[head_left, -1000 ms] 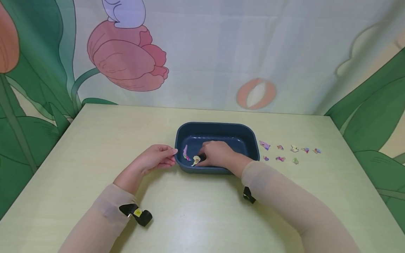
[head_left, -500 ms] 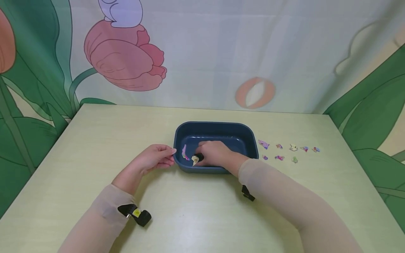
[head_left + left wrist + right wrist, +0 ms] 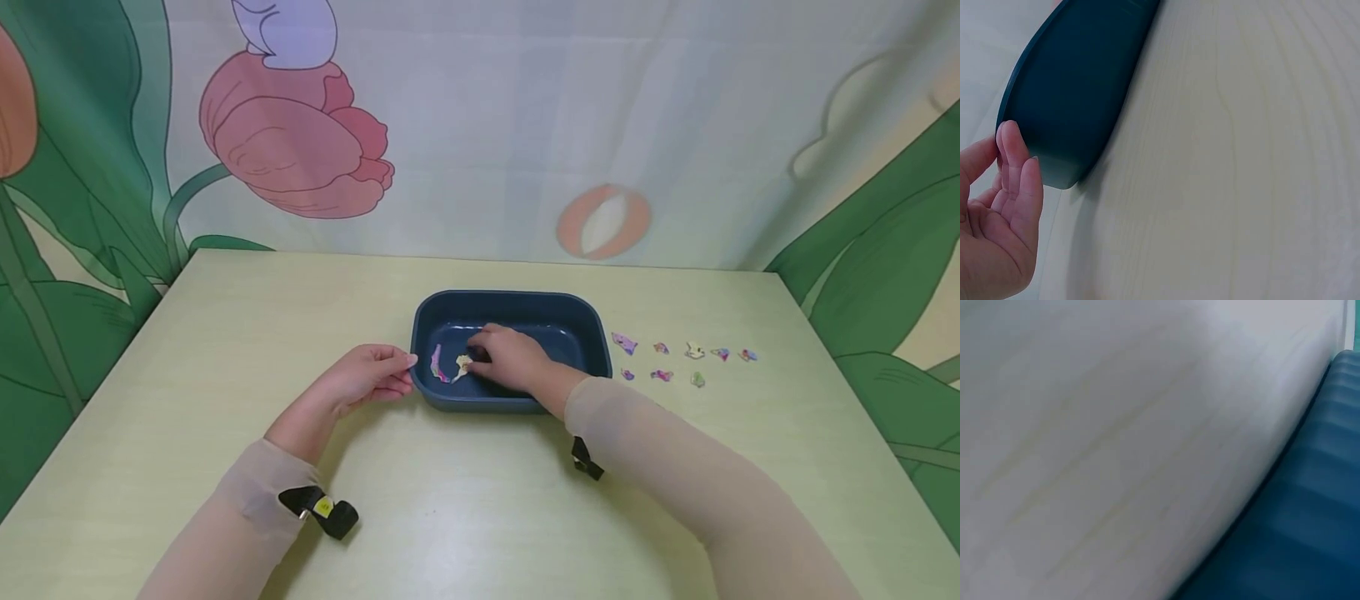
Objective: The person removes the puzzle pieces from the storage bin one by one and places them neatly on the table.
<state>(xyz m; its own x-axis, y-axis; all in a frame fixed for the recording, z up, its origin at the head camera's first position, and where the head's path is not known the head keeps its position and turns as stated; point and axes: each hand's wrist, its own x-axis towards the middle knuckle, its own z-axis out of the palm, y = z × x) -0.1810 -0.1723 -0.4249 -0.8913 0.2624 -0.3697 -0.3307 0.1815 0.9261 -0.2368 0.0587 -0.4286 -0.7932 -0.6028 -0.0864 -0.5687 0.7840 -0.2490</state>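
My left hand (image 3: 369,372) pinches the left rim of a dark blue plastic tub (image 3: 517,405) between thumb and fingertips; the left wrist view shows the grip on the tub's wall (image 3: 1079,81). Inside the tub, my right hand (image 3: 512,357) reaches to the left part of the floor. Its thumb tip is at a small yellowish cut-out piece (image 3: 462,364), and a dark patch shows between thumb and fingers; what it is, I cannot tell. A thin purple-pink cut-out piece (image 3: 438,364) lies left of the yellowish one. The right wrist view shows no hand.
Several small colourful cut-out pieces, among them a purple one (image 3: 624,342) and a green one (image 3: 697,380), lie in two rows on the pale wooden table (image 3: 450,500) right of the tub. A printed curtain (image 3: 480,133) hangs behind the table.
My right hand has shifted slightly up in the tub, and more of the yellowish piece shows beside the thumb, a little farther from the front wall. My left hand keeps its hold on the rim.
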